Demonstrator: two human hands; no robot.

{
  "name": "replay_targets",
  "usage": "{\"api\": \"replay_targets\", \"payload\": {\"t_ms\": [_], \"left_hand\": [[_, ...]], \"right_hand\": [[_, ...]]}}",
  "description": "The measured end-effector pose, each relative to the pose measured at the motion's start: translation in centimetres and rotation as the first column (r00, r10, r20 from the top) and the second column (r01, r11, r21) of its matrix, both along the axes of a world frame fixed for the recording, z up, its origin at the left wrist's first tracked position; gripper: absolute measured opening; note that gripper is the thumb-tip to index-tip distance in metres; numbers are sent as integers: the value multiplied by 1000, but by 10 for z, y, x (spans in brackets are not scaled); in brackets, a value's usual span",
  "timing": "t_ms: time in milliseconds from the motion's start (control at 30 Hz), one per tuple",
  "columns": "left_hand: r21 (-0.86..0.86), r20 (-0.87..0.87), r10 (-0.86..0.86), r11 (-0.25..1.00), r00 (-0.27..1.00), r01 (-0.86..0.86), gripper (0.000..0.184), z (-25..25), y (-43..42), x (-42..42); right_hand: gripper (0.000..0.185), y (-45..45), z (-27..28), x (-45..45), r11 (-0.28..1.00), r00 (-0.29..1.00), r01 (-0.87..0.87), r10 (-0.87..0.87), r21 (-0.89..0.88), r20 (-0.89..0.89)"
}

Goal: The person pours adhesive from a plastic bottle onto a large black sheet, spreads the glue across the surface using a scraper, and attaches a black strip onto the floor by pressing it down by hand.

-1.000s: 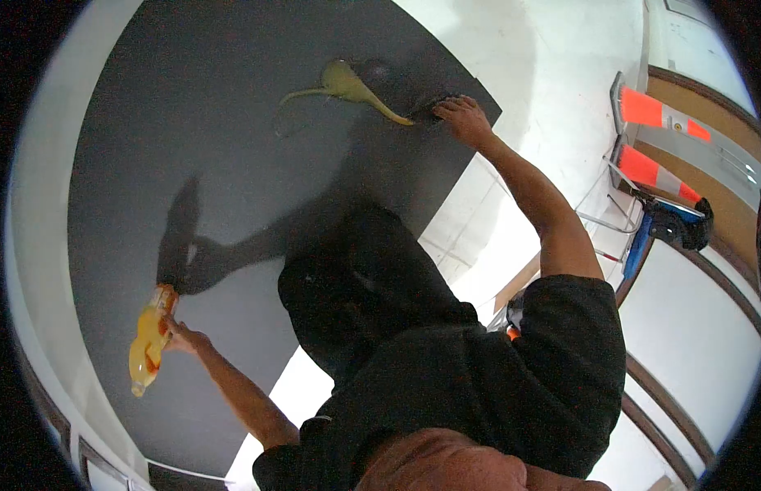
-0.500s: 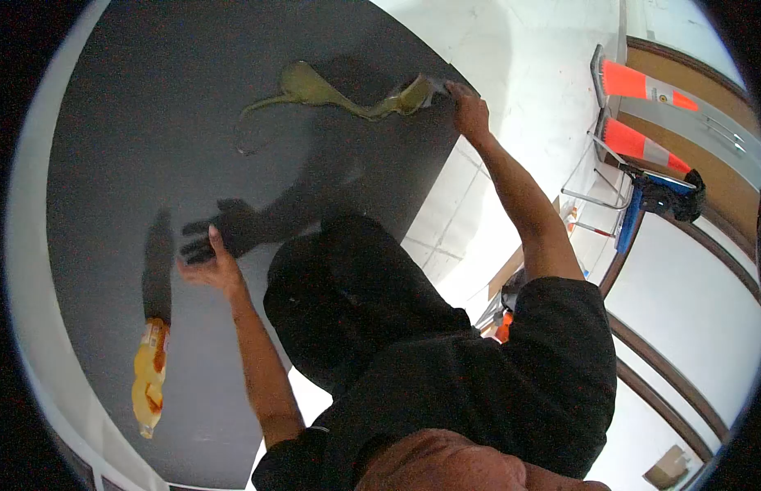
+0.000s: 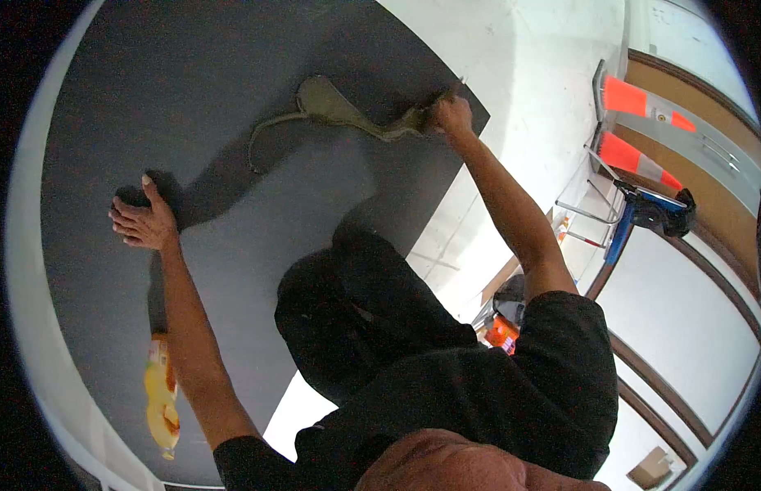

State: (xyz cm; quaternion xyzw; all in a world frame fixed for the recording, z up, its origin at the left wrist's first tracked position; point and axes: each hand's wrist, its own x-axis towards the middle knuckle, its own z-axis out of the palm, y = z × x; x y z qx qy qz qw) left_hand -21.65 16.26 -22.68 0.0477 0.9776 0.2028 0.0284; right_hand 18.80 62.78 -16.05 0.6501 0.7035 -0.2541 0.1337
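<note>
On the dark table (image 3: 257, 270), my left hand (image 3: 147, 221) lies at the far left with its fingers spread and nothing in it. A yellow bottle with orange marks (image 3: 162, 397) lies beside my left forearm. An olive-green shape (image 3: 327, 102), with a rounded middle and thin curved ends, stretches across the upper part of the table. It looks like spilled liquid, but I cannot tell for sure. At its right end my right hand (image 3: 452, 116) is closed around a greenish object, mostly hidden by the fingers, near the table's right corner.
Two orange and white cones (image 3: 624, 96) stand at the right, above a folding metal frame (image 3: 589, 209) with blue and black parts. My dark-clothed knees (image 3: 339, 311) rest against the near side of the table. An orange item (image 3: 501, 334) lies below my right arm.
My left hand has let go of the bottle and moved up and left, leaving it lying down. A clear, tipped container seen by my right hand is now mostly hidden by its closed fingers.
</note>
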Motion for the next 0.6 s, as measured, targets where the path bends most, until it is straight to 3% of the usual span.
{"api": "replay_targets", "payload": {"t_ms": [33,100,167,200,233,267,333,400,467,500,567,600], "left_hand": [[-59,-12,38,998,999,-39,107,3,9,2],[-123,-17,83,989,996,-84,105,1,17,5],[-130,-39,64,989,997,-68,103,2,14,3],[-137,-39,58,989,998,-63,103,2,12,0],[-144,-49,48,988,998,-55,103,0,13,-1],[-148,-59,44,988,997,-52,103,0,15,-2],[-152,-57,48,987,997,-56,103,7,18,0],[-162,-48,66,984,997,-73,102,8,19,-1],[-203,-69,46,977,997,-59,101,4,17,-2],[-204,-65,55,977,996,-67,101,4,17,-1],[-246,-63,38,968,997,-53,99,1,16,-1],[-253,-67,44,966,997,-60,99,0,16,0]], "right_hand": [[36,28,-42,2,995,993,-62,69,74,-100],[35,47,-65,-28,983,967,-118,146,142,-211],[33,41,-12,-100,986,963,-119,143,113,-228],[33,31,13,-122,906,919,-388,395,169,-8],[33,22,27,-132,757,772,-632,596,166,220],[33,17,27,-118,758,774,-630,593,169,221],[39,11,15,-55,582,634,-766,754,274,172],[44,-19,20,-7,718,748,-664,639,211,179],[40,-43,37,20,876,894,-449,436,177,108],[40,-38,36,20,872,889,-457,444,174,112],[33,-26,23,16,859,883,-416,460,298,-92],[31,-17,22,-15,920,942,-332,334,210,26]]}}
